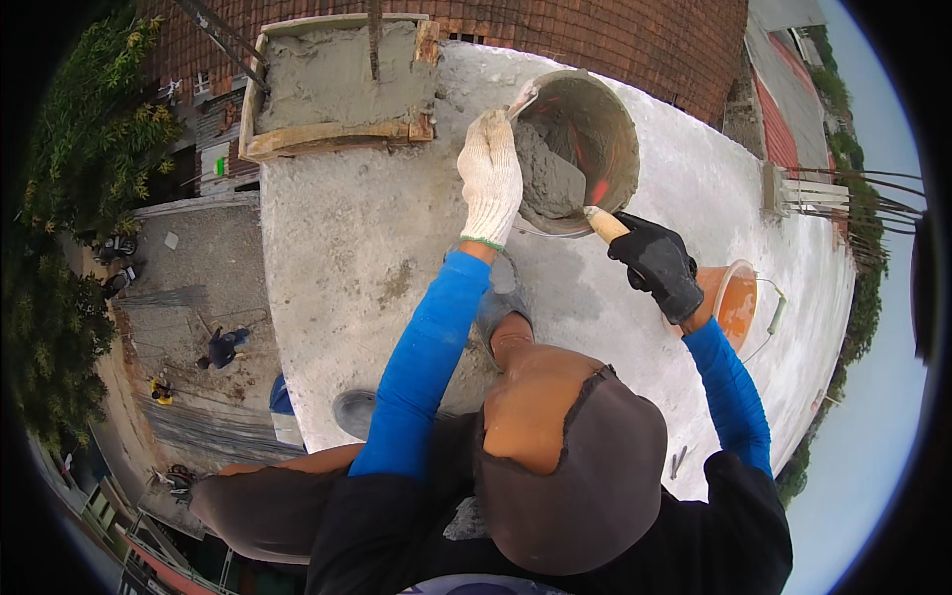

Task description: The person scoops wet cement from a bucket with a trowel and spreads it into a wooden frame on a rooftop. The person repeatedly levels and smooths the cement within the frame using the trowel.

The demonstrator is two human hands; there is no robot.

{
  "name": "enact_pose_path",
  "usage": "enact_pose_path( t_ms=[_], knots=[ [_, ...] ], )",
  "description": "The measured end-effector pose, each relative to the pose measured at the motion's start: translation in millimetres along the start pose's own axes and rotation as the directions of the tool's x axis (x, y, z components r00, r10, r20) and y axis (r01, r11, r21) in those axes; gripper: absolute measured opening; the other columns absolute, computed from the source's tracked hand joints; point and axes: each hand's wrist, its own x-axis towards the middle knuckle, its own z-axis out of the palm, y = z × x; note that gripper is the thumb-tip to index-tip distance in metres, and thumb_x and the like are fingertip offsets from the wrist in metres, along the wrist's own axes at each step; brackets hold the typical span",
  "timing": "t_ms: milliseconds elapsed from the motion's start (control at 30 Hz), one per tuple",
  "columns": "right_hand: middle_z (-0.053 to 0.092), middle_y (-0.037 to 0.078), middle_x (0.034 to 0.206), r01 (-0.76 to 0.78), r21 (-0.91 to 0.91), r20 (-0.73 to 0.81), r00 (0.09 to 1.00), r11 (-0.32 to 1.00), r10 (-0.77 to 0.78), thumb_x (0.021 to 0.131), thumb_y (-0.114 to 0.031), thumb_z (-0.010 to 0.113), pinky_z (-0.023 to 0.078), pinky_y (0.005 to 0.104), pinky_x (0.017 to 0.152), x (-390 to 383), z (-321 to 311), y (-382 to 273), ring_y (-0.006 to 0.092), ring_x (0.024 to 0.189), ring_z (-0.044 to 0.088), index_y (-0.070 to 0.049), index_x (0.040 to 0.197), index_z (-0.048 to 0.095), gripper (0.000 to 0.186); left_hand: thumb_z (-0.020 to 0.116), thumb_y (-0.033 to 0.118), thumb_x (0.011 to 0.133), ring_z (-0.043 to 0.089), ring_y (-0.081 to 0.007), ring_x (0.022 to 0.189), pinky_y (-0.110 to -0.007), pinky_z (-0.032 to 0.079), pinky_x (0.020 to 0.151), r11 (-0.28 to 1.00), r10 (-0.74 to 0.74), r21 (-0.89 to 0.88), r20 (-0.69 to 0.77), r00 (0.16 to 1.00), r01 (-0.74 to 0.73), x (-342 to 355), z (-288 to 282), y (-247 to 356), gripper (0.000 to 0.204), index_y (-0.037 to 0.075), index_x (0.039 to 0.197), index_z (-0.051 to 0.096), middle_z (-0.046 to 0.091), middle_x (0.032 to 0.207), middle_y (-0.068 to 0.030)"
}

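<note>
My left hand (492, 180), in a white knit glove, is closed at the left rim of a mortar-caked bucket (623, 129). Whether it grips the rim or the bail there is hidden. The bucket tips so its mouth faces me, with wet grey mortar (547, 174) inside. In a black glove, my right hand (658, 266) wraps round the wooden handle of a trowel (604, 224). The trowel's blade reaches into the bucket and is coated in mortar or covered by it. My foot in a grey shoe (504, 297) is planted just below the bucket.
Wooden formwork (337, 139) filled with wet concrete, steel bars rising from it, stands at the far left. An orange bucket (736, 307) sits right of my right hand, a grey round tub (354, 413) near my left arm. The slab's left edge drops to ground where people (224, 347) are.
</note>
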Motion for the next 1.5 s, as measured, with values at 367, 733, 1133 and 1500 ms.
enact_pose_path(
  t_ms=[367,733,1133,1500],
  knots=[
    [0.068,0.002,0.087,0.065,0.126,0.014,0.998,0.99,-0.067,0.104,-0.021,0.056,0.036,0.023,0.049,-21.2,-5.8,23.1,0.0033,0.055,0.047,0.004,0.141,0.062,0.045,0.048,0.039,0.114,0.068,-0.0275,0.112,-0.036,0.05,0.101,0.991,-0.121,-0.044,0.05,0.991,0.123,2.5,-6.6,0.6,0.052,-0.007,0.132,0.065,0.073,0.123,-0.021],
    [0.069,0.003,0.088,0.193,-0.049,-0.122,0.973,0.98,-0.198,0.103,-0.019,0.056,0.035,0.0214,0.046,-51.5,-14.0,-10.3,0.0012,0.053,0.044,0.003,0.143,0.062,0.046,0.046,0.05,0.112,0.067,-0.0337,0.118,-0.04,0.047,0.105,0.985,-0.124,-0.12,-0.026,0.992,0.12,11.8,-28.8,1.2,0.061,-0.005,0.13,0.068,0.072,0.125,-0.0234],
    [0.075,0.014,0.1,0.917,-0.397,0.302,0.176,0.045,-0.937,0.089,-0.005,0.075,0.053,0.0335,0.063,22.8,131.2,-123.2,0.023,0.073,0.069,-0.003,0.124,0.065,0.036,0.05,0.055,0.109,0.061,-0.0256,0.122,-0.042,0.057,0.097,0.728,-0.401,-0.677,-0.549,0.733,-0.109,50.6,-195.4,42.1,0.064,0.0,0.142,0.057,0.062,0.14,-0.0148],
    [0.075,0.01,0.097,0.727,-0.678,0.605,0.471,-0.106,-0.642,0.091,-0.002,0.069,0.056,0.035,0.062,128.0,312.0,-243.5,0.0224,0.073,0.068,-0.012,0.121,0.074,0.032,0.05,0.056,0.109,0.05,-0.03,0.14,-0.045,0.045,0.115,0.569,-0.59,-0.819,-0.474,0.654,-0.079,38.7,-229.7,54.9,0.075,0.0,0.158,0.04,0.046,0.161,-0.0166]
  ],
)
